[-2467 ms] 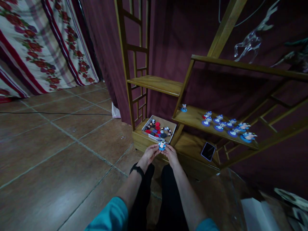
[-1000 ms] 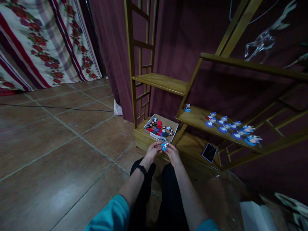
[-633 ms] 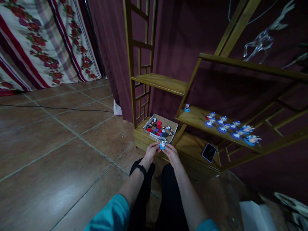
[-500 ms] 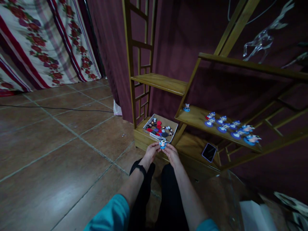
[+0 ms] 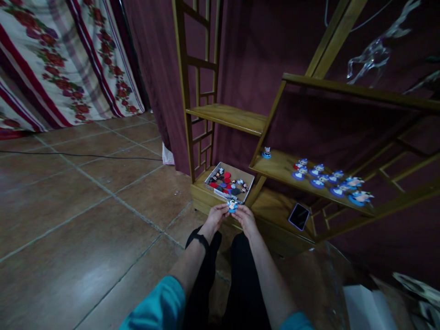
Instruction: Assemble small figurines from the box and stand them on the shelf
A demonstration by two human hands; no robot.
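Note:
A small white-and-blue figurine (image 5: 233, 206) on a light-blue round base is held upright between my two hands, in front of the box. My left hand (image 5: 217, 217) pinches it from the left side, and my right hand (image 5: 246, 218) grips its right side. Just beyond the hands, a shallow cardboard box (image 5: 246, 196) holds several loose figurines and red, purple and dark round bases. On the shelf (image 5: 280, 170) to the right stand several similar figurines (image 5: 319, 181) on blue and purple bases, with a single one (image 5: 266, 153) at the shelf's left end.
A phone or tablet (image 5: 299, 217) with a dark screen lies on the lower shelf board. A clear deer ornament (image 5: 373, 55) stands on the upper right shelf. Wooden uprights (image 5: 183, 82) frame the unit. A thin cable (image 5: 82, 156) crosses the tiled floor at left.
Nearly everything stays in place. The figurine between my hands looks turned or tilted slightly, and the view has shifted a little.

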